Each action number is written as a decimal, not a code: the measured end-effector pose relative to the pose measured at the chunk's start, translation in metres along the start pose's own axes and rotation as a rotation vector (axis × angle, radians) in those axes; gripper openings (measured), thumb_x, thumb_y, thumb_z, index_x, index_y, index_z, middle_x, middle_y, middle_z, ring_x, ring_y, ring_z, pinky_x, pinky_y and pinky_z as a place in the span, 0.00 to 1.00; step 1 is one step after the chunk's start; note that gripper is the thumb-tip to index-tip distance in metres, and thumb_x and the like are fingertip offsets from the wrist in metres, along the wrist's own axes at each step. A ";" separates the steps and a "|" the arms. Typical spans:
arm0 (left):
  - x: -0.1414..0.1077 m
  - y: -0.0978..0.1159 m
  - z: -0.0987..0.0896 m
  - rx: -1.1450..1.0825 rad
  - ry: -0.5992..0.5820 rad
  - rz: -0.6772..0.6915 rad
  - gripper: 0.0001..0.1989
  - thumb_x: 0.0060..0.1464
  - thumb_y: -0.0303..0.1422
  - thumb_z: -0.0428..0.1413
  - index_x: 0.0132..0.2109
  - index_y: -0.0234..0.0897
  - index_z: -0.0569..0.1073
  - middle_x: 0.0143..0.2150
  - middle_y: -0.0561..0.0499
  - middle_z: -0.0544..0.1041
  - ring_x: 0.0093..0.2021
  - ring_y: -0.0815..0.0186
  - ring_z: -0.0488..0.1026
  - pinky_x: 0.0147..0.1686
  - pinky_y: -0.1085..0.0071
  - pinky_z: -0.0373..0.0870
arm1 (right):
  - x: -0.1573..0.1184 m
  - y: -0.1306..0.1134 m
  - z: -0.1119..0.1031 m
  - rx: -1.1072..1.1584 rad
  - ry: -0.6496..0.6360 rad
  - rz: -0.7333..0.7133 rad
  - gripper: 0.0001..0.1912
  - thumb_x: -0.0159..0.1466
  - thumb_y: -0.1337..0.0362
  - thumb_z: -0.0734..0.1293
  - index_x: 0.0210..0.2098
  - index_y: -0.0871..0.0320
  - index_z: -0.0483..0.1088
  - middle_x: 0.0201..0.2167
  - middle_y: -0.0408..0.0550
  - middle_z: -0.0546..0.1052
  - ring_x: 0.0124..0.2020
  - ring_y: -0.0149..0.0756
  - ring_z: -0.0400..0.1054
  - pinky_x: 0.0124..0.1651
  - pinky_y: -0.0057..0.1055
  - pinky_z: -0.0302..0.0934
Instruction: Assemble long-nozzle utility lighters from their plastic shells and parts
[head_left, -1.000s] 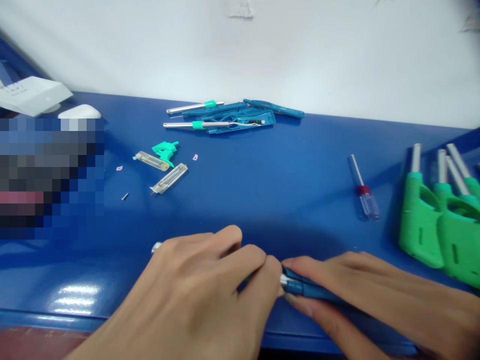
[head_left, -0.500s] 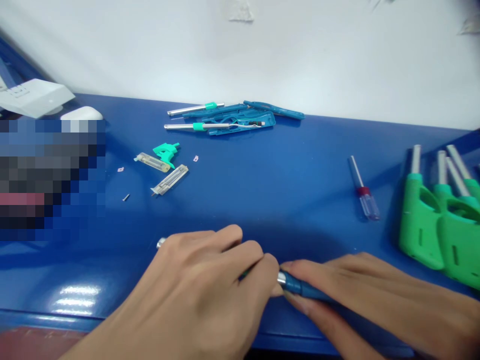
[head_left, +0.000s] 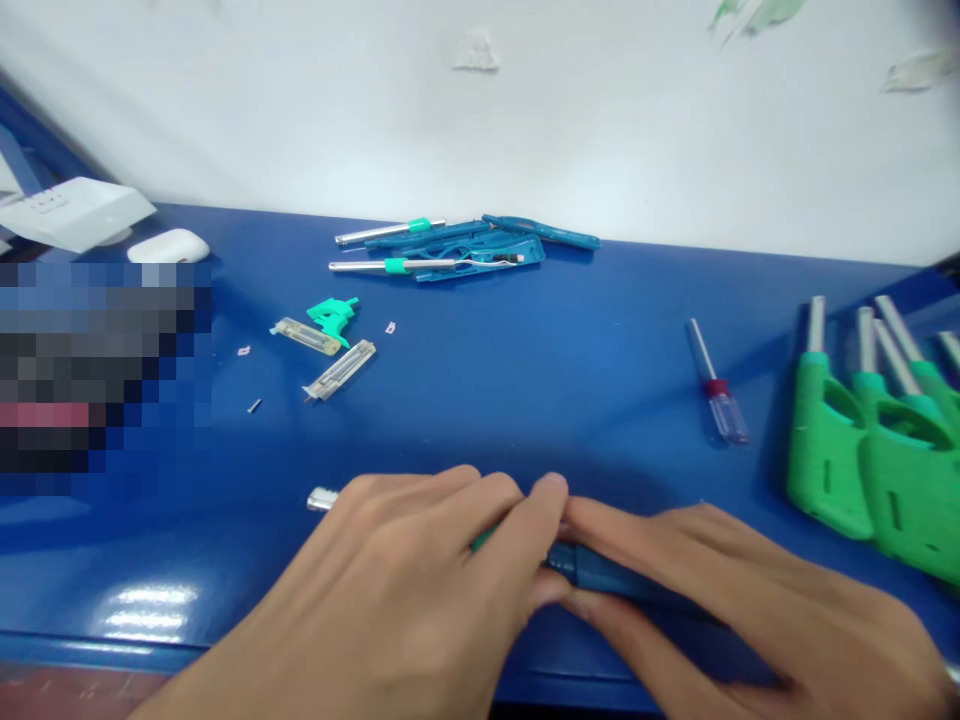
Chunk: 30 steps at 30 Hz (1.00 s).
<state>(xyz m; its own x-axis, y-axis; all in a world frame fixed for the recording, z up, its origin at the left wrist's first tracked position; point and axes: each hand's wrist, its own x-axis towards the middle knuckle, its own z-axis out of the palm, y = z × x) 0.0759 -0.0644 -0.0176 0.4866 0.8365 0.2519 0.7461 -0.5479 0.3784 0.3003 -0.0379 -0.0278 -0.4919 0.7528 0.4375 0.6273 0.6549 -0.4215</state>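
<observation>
My left hand (head_left: 420,580) is closed around a lighter; a silver metal tip (head_left: 322,499) sticks out past its far left side and a bit of green shows between the fingers. My right hand (head_left: 720,580) pinches the dark blue body (head_left: 615,575) of the same piece between thumb and fingers. The two hands touch near the front edge of the blue table. How the metal and blue parts join is hidden by the fingers.
Blue shells (head_left: 487,250) and metal tubes (head_left: 390,266) lie by the wall. A green trigger (head_left: 334,317), clear tanks (head_left: 341,370) and a small screw (head_left: 255,405) lie left. A screwdriver (head_left: 724,410) and green lighters (head_left: 829,450) stand right.
The fingertips of both hands have come together over the joint, covering the metal seen there before. More of the silver tip shows at the left. The view has shifted slightly.
</observation>
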 end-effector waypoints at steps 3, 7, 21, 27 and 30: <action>-0.001 -0.006 -0.001 -0.029 -0.015 0.011 0.20 0.69 0.26 0.51 0.65 0.41 0.66 0.52 0.50 0.81 0.51 0.56 0.78 0.47 0.57 0.76 | 0.003 0.001 0.002 -0.010 -0.007 0.080 0.15 0.67 0.61 0.69 0.53 0.49 0.70 0.42 0.38 0.84 0.36 0.36 0.81 0.40 0.29 0.76; 0.010 -0.020 -0.011 -0.029 0.060 -0.018 0.12 0.68 0.26 0.53 0.53 0.47 0.73 0.47 0.55 0.82 0.44 0.62 0.80 0.41 0.64 0.75 | 0.006 0.021 -0.011 -0.106 -0.079 0.110 0.20 0.67 0.49 0.69 0.55 0.47 0.71 0.46 0.41 0.83 0.41 0.40 0.81 0.43 0.35 0.78; 0.008 -0.032 -0.008 0.071 0.087 -0.065 0.14 0.69 0.38 0.55 0.60 0.50 0.73 0.50 0.50 0.82 0.43 0.59 0.82 0.38 0.65 0.78 | 0.021 0.027 -0.021 0.121 0.046 0.155 0.06 0.62 0.59 0.76 0.40 0.46 0.81 0.38 0.32 0.85 0.36 0.31 0.82 0.42 0.16 0.74; 0.013 -0.034 -0.014 0.067 0.164 0.041 0.11 0.68 0.29 0.55 0.54 0.44 0.73 0.44 0.50 0.82 0.36 0.63 0.82 0.27 0.70 0.73 | 0.029 0.020 -0.021 0.138 0.065 0.031 0.06 0.63 0.66 0.73 0.33 0.47 0.82 0.38 0.32 0.84 0.33 0.29 0.82 0.41 0.15 0.74; 0.011 -0.034 -0.016 0.055 0.186 0.067 0.10 0.67 0.27 0.55 0.53 0.43 0.73 0.43 0.50 0.83 0.36 0.63 0.82 0.27 0.70 0.72 | 0.031 0.018 -0.016 0.178 0.087 0.042 0.05 0.63 0.66 0.73 0.33 0.49 0.82 0.36 0.34 0.85 0.32 0.30 0.81 0.40 0.15 0.74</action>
<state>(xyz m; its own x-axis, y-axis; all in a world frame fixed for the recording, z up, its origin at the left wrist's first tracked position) 0.0490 -0.0369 -0.0138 0.4473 0.7806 0.4365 0.7410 -0.5967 0.3079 0.3056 -0.0039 -0.0091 -0.4088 0.7760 0.4802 0.5253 0.6304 -0.5715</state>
